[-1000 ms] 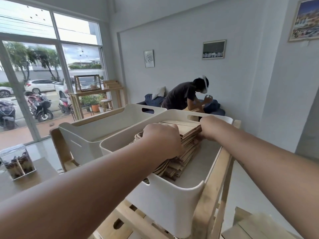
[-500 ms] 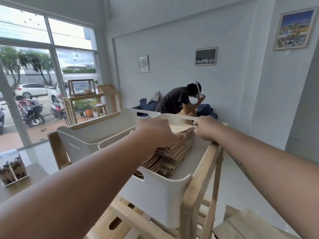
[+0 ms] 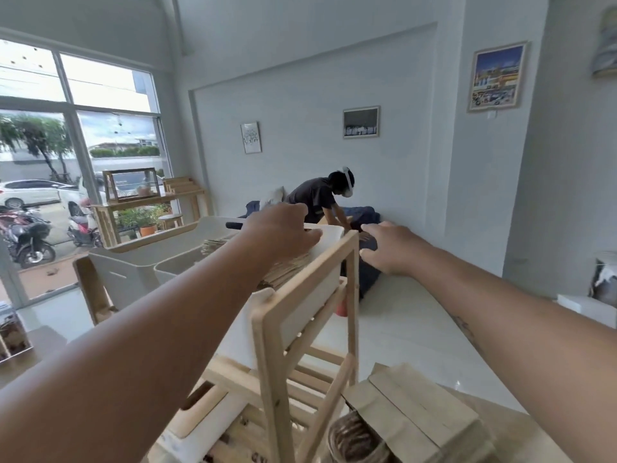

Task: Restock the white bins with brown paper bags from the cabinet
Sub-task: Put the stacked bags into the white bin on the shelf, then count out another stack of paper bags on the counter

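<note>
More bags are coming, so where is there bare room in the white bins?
The left bin, nearer the window, shows no bags in its visible part. The right bin is crowded: the bag stack fills it under the left hand. The right hand hovers outside the wooden rack.

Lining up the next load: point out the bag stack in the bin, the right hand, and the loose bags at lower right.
bag stack [image 3: 287,270], head view, exposed edges
right hand [image 3: 389,250], head view, back
loose bags [image 3: 414,409], head view, top face

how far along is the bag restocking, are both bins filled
Partly done. The nearer white bin holds a stack of brown paper bags, with the left hand resting on it. The right hand is open and empty. The farther white bin shows only a few, and more bags wait below.
</note>
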Tool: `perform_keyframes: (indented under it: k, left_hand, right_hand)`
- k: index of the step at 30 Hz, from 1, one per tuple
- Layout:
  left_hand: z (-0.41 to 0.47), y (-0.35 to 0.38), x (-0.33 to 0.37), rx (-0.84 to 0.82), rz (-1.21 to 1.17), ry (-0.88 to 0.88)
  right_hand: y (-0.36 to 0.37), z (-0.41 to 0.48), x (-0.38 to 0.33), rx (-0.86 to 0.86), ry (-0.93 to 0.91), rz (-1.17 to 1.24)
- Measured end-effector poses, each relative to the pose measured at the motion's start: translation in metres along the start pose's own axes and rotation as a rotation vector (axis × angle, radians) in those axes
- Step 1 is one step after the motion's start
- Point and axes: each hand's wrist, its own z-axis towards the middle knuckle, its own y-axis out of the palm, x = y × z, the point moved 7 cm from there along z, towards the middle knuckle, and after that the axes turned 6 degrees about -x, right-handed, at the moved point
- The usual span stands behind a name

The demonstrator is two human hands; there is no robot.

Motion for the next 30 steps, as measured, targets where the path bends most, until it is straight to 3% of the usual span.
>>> perform_keyframes:
  k: [14, 19, 26, 30]
  left_hand:
    - [-0.119, 0.085, 0.145, -0.066, -0.114, 0.076]
    - [-0.152, 0.150, 0.151, -0.177, -0.112, 0.063]
    - [-0.138, 0.251, 0.123, -0.377, -0.392, -0.084]
    - [-0.105, 0.304, 0.120, -0.481, -0.550, -0.083]
  right_hand:
    - [0.067, -0.141, 0.112, -0.210, 0.093, 0.035]
    - [0.139, -0.179, 0.129, -0.285, 0.163, 0.231]
    - [0.217, -0.200, 0.146, -0.331, 0.399, 0.547]
    - [0.239, -0.198, 0.159, -0.226, 0.584, 0.713]
